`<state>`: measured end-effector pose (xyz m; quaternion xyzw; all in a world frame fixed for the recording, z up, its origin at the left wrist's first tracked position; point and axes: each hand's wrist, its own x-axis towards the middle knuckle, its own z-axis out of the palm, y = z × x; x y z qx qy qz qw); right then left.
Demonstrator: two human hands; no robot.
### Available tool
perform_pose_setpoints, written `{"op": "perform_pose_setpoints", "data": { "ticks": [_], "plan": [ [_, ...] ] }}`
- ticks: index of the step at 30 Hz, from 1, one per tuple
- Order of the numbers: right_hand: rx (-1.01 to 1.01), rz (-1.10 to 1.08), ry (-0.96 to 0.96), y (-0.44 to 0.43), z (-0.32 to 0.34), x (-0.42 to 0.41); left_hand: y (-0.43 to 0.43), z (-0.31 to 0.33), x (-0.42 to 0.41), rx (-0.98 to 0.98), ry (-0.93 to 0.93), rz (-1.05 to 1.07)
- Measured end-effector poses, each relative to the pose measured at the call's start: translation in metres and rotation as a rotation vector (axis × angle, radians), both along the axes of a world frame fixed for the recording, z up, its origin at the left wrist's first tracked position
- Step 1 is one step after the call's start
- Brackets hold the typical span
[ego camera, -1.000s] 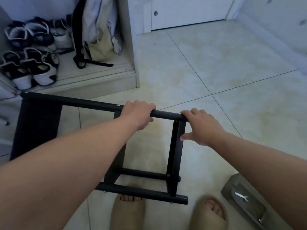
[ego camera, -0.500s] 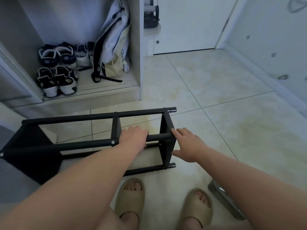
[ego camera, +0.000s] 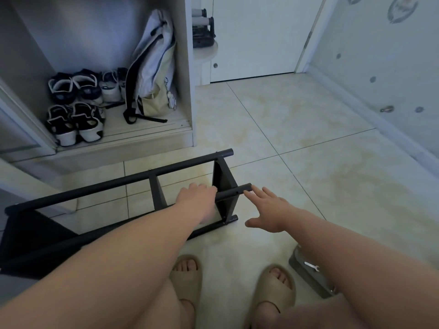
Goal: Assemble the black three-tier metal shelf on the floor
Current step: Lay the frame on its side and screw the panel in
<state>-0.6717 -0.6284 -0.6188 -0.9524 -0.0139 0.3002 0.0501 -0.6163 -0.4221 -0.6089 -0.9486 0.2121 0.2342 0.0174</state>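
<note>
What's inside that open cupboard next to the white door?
Shoes stand in two rows on the cupboard floor, and a pale backpack leans on its right wall. Anything behind the backpack is covered.

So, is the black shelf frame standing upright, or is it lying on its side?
Lying on its side: the black shelf frame has its long posts running level along the floor.
</note>
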Motion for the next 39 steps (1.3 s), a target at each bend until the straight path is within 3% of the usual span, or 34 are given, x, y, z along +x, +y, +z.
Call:
{"op": "perform_pose_setpoints", "data": {
  "ticks": [11,16,24,29,34,39],
  "plan": [
    [-0.06,-0.297,-0.126,-0.088,0.03,-0.104,-0.081,0.031,-0.079,-0.09,-0.06,-0.228],
    [-0.061,-0.394,-0.013,-0.139,0.004,-0.145,-0.129,0.003,-0.09,-0.021,0.005,-0.352],
    [-0.032,-0.48,0.317,-0.211,-0.078,-0.142,-0.205,-0.081,-0.086,0.064,0.294,-0.515],
    [-0.069,-0.439,0.333,-0.24,-0.15,-0.134,-0.241,-0.143,-0.085,-0.187,0.526,-0.282],
    [-0.184,-0.246,0.402,-0.251,-0.219,-0.156,-0.255,-0.198,-0.078,-0.302,0.568,-0.084],
    [-0.322,0.0,0.348,-0.257,-0.252,-0.179,-0.262,-0.223,-0.079,-0.417,0.546,0.006]
  ]
}}
